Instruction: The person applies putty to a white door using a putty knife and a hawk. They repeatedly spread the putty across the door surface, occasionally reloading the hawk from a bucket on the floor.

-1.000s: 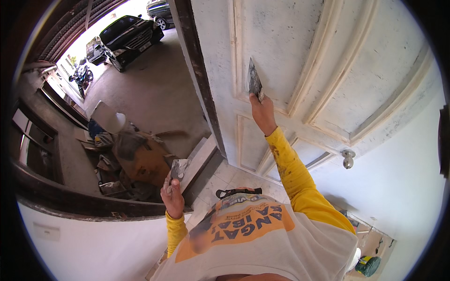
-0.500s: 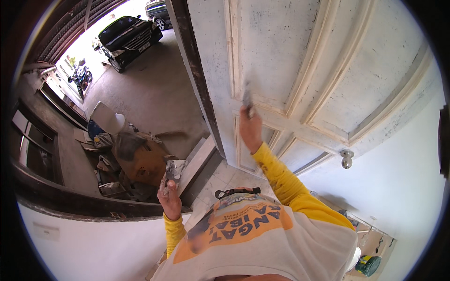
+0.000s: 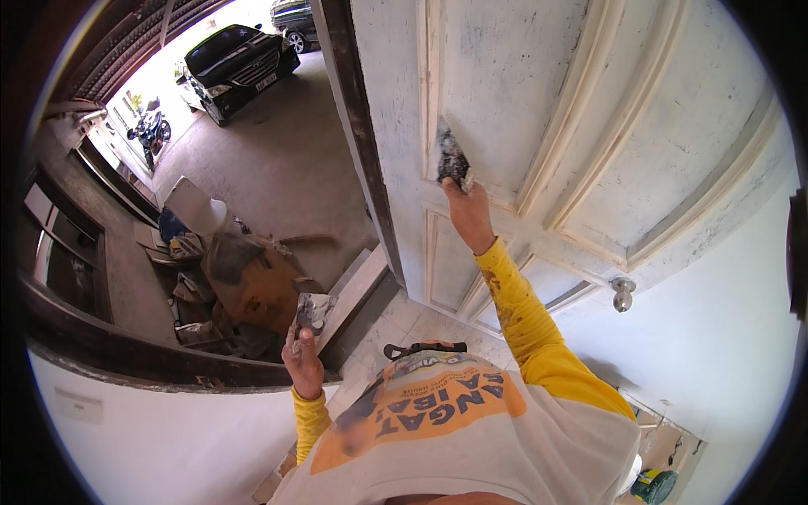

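My right hand [image 3: 470, 219] is closed around a putty knife [image 3: 452, 160], its broad blade smeared dark and white. That blade lies on or close over a recessed panel of the white door [image 3: 513, 84], beside the panel's left moulding. Lower down on the left, my left hand [image 3: 305, 367] grips a second putty knife [image 3: 316, 311] with whitish filler on its flat blade. Its blade points up, away from the door face. Dark specks and streaks mark the door's whitish surface. Both handles are mostly hidden in my fingers.
A round metal doorknob [image 3: 622, 295] sticks out at the door's right. Beyond the dark door frame [image 3: 358, 126] lie a stained brown board [image 3: 252, 290] and clutter, with a black car [image 3: 236, 71] and motorcycle [image 3: 150, 133] farther off. A green bucket [image 3: 654, 486] stands at lower right.
My right hand has shifted slightly right and down in the picture, and its knife blade now shows broadside instead of blurred. The left hand still holds its knife up in nearly the same place.
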The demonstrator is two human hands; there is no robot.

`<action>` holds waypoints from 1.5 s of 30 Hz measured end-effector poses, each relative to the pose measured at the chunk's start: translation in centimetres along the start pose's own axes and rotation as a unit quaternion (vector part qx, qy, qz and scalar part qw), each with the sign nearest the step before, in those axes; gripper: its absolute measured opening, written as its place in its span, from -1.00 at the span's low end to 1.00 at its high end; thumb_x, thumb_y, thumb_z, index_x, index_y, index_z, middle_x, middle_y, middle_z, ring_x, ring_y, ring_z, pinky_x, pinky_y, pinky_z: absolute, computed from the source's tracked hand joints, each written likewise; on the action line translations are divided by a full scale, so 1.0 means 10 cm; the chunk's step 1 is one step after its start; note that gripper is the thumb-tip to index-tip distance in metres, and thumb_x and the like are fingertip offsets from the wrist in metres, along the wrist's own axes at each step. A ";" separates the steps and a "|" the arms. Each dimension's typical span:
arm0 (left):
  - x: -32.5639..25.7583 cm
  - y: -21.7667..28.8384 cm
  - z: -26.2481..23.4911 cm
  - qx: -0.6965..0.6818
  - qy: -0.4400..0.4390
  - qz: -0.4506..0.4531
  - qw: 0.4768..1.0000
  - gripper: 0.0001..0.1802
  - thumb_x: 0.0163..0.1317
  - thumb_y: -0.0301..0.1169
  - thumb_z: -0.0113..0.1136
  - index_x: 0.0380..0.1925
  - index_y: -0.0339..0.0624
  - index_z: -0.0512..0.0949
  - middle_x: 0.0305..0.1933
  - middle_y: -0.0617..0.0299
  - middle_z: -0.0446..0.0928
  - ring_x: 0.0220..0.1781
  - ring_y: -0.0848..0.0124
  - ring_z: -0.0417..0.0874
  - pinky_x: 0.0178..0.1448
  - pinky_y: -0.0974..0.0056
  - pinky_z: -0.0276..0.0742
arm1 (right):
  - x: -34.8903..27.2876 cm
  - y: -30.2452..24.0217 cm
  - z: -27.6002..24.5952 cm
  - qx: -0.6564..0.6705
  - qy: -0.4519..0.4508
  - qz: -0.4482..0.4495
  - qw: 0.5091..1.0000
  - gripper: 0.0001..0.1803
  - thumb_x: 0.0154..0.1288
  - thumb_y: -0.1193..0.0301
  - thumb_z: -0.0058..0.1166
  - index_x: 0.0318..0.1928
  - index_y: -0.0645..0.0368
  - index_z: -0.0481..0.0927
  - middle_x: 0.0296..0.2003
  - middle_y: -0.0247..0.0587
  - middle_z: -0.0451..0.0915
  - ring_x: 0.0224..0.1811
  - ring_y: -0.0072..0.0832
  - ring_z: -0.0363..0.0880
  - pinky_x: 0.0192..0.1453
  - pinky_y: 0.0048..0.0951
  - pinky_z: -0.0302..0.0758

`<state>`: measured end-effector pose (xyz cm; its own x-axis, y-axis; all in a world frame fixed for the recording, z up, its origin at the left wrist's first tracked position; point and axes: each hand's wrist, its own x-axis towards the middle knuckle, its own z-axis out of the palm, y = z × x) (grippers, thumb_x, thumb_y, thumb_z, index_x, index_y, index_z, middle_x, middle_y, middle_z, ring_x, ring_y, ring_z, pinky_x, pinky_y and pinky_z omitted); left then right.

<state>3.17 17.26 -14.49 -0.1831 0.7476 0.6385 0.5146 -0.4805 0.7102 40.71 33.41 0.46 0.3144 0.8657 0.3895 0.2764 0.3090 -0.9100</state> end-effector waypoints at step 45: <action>0.29 0.09 0.18 -0.097 -0.031 -0.117 0.988 -0.57 0.41 -0.28 0.13 0.15 -0.35 0.45 -0.06 0.03 0.51 -0.06 0.34 0.54 -0.01 0.29 0.47 | -0.30 0.09 0.08 -0.033 -0.060 -0.058 0.996 -0.50 0.45 0.20 0.04 0.22 0.31 0.44 -0.04 -0.05 0.62 0.06 -0.32 0.55 0.21 -0.27 0.41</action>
<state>4.60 19.81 -12.48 -0.2238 0.8722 0.4350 0.2927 -0.3656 0.8836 39.29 31.41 -1.60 0.1665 0.8681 0.4677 0.3647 0.3865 -0.8471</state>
